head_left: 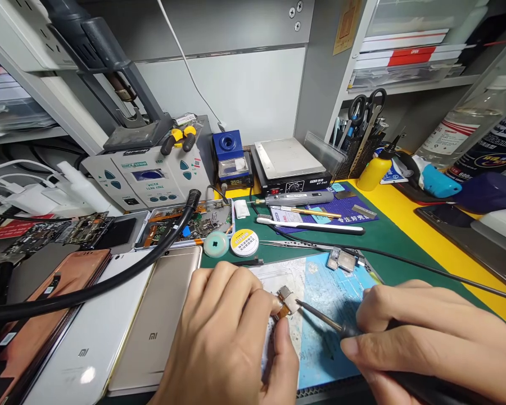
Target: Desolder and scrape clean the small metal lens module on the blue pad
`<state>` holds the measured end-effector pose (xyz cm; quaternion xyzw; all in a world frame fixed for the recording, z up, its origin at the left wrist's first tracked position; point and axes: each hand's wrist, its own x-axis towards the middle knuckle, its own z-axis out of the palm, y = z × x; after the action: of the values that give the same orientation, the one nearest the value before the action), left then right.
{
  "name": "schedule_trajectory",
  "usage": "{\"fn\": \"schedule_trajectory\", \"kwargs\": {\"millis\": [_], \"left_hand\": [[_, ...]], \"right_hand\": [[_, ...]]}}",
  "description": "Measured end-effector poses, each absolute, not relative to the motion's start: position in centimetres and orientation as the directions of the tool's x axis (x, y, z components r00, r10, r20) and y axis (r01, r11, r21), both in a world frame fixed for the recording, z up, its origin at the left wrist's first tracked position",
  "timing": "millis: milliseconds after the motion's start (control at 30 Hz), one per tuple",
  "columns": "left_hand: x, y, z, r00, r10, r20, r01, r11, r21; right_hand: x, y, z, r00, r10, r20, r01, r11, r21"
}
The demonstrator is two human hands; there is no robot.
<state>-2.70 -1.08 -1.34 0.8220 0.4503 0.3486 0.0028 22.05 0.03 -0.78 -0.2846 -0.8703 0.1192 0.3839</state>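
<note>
My left hand [231, 332] is closed, pinching a small electronic part [293, 302] between thumb and forefinger. The part has silvery metal squares and an orange-brown flex cable, and it is held over the white and blue work pad [320, 360]. My right hand [421, 337] grips a soldering iron [320, 316] by its dark handle. The iron's tip is at the right edge of the part; whether it touches cannot be made out. A second metal-cased part [341, 259] lies at the pad's far edge, near tweezers [295, 244].
Two phones, one white [84, 343] and one gold [156, 332], lie on the left under a black hose [152, 259]. Behind are a hot-air station [152, 174], a heating plate [290, 157] and a toothbrush [312, 224]. A black cable [405, 257] crosses the right side.
</note>
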Motion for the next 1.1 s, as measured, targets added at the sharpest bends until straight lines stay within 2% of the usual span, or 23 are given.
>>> {"fn": "schedule_trajectory", "kwargs": {"millis": [167,367,433,500,600,667,733,1100], "left_hand": [[-2.7,-0.9,-1.4,0.353,0.744,0.568,0.733,-0.597,0.326],[-2.8,-1.0,-1.5,0.336,0.766,0.548,0.731,-0.579,0.362],[-2.8,-1.0,-1.4,0.339,0.761,0.553,0.728,-0.584,0.358],[-2.8,-1.1,-1.4,0.343,0.760,0.553,0.733,-0.584,0.349],[-2.8,-1.0,-1.4,0.339,0.761,0.554,0.738,-0.580,0.345],[-2.8,-1.0,-1.4,0.333,0.763,0.554,0.740,-0.576,0.348],[-2.8,-1.0,-1.4,0.336,0.761,0.554,0.740,-0.577,0.344],[-2.8,-1.0,-1.4,0.329,0.765,0.553,0.734,-0.576,0.360]], "right_hand": [[21.8,0.3,-0.7,-0.500,0.592,0.632,0.394,0.805,-0.443],[21.9,0.8,0.1,-0.481,0.719,0.502,0.349,0.682,-0.642],[22.1,1.2,0.3,-0.398,0.836,0.377,0.408,0.529,-0.744],[22.4,1.6,0.5,-0.300,0.937,0.178,0.426,0.298,-0.854],[22.8,2.2,0.6,-0.258,0.956,-0.139,0.291,-0.060,-0.955],[22.8,2.6,0.8,-0.257,0.931,-0.259,0.205,-0.210,-0.956],[22.7,2.9,1.0,-0.268,0.913,-0.308,0.150,-0.276,-0.949],[22.9,3.5,1.1,-0.303,0.860,-0.409,0.121,-0.391,-0.912]]}}
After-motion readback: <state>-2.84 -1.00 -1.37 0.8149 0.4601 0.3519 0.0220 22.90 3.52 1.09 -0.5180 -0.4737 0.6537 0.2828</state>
